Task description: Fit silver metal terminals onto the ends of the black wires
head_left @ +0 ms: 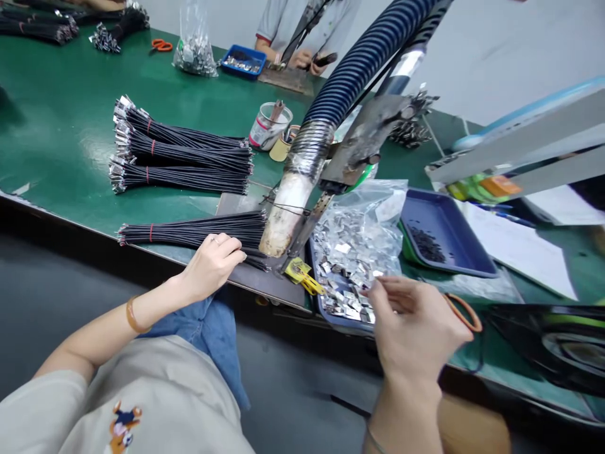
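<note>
Grip of the left hand (211, 263) is laid on the end of one bundle of black wires (189, 232) at the near edge of the bench (57, 126). Its fingers are bent over the wires, and whether a wire is pinched under them is hidden. Fingertips of the right hand (414, 326) are drawn together over a heap of small shiny metal pieces (350, 252), just right of the wires. That hand is blurred, so it cannot be told if a piece is held.

Three more wire bundles (184, 154) are seen further back, and others at the far left corner are cut off. One thick ribbed hose (368, 57) hangs down between the hands and hides part of the bench. One dark blue tray (456, 236) holds tiny black bits, too small to make out. One pair of orange scissors (161, 45) lies far back. Another person's hands (307, 60) are seen there, the rest cut off.
</note>
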The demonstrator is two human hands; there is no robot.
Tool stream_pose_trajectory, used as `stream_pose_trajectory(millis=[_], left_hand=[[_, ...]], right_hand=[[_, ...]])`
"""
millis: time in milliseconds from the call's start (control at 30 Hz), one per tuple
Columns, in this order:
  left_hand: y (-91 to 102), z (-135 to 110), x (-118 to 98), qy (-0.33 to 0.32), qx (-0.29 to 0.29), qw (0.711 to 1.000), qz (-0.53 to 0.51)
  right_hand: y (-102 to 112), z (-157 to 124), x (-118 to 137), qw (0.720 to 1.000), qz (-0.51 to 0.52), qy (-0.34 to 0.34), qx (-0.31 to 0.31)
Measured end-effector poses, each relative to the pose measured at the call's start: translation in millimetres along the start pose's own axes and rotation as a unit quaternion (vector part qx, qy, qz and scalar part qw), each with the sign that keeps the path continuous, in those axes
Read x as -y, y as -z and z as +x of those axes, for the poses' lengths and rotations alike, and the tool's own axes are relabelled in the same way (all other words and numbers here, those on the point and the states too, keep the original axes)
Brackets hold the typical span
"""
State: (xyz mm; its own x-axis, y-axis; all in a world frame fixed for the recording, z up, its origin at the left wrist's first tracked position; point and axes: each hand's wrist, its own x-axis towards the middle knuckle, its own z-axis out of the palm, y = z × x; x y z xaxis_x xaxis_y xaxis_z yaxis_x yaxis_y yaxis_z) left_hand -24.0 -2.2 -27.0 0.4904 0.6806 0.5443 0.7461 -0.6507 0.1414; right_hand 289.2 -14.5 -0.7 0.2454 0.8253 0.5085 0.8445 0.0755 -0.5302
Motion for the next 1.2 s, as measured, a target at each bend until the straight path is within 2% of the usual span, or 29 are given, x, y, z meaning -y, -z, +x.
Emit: stream_pose_trajectory(millis=[67,133,233,300,367,467,533,633,733,833,967,1100,1200], left_hand=[[1.6,2.0,-1.0,-0.002,0.023,1.000,0.000],[3.2,4.5,-0.9,-0.006,0.039,0.999,0.000],[4.3,6.4,-1.1,-0.008,0.037,0.999,-0.005],[4.5,5.9,-3.4,-0.009,0.016,1.000,-0.018],[5.2,4.8,-7.6,-0.012,-0.021,0.999,-0.034],[8.0,4.6,-15.7,-0.042,-0.088,0.994,-0.043],[9.7,5.7,-19.9,-0.065,-0.109,0.991,-0.032],[11.1,7.9,-22.8,-0.068,-0.076,0.995,-0.006],[13.5,9.0,-24.5,-0.051,-0.021,0.998,-0.025],[18.7,11.0,-30.0,-0.033,0.011,0.992,-0.118],[24.0,18.7,-41.1,0.006,0.021,0.965,-0.260],[24.3,25.7,-46.7,0.115,0.003,0.928,-0.354],[24.1,25.5,-48.0,0.151,0.005,0.911,-0.385]], right_hand=[[7.0,-6.4,12.5,0.997,0.056,-0.048,-0.028],[10.6,-14.3,28.7,0.981,0.167,-0.088,-0.040],[7.4,-30.0,54.2,0.951,0.298,-0.081,0.005],[-0.1,-41.6,67.5,0.952,0.300,-0.061,0.001],[-10.1,-52.1,75.8,0.969,0.242,-0.005,-0.051],[-24.3,-62.1,82.2,0.971,0.193,0.082,-0.114],[-30.4,-65.2,86.0,0.964,0.224,0.080,-0.120],[-33.4,-67.6,92.0,0.948,0.298,0.030,-0.112],[-31.3,-70.5,94.7,0.940,0.322,0.005,-0.113],[-28.5,-73.7,93.2,0.956,0.280,-0.007,-0.083],[-29.4,-76.6,92.1,0.970,0.244,-0.012,-0.009],[-33.8,-78.1,95.0,0.950,0.303,-0.058,0.048],[-36.4,-77.6,97.6,0.930,0.350,-0.082,0.073]])
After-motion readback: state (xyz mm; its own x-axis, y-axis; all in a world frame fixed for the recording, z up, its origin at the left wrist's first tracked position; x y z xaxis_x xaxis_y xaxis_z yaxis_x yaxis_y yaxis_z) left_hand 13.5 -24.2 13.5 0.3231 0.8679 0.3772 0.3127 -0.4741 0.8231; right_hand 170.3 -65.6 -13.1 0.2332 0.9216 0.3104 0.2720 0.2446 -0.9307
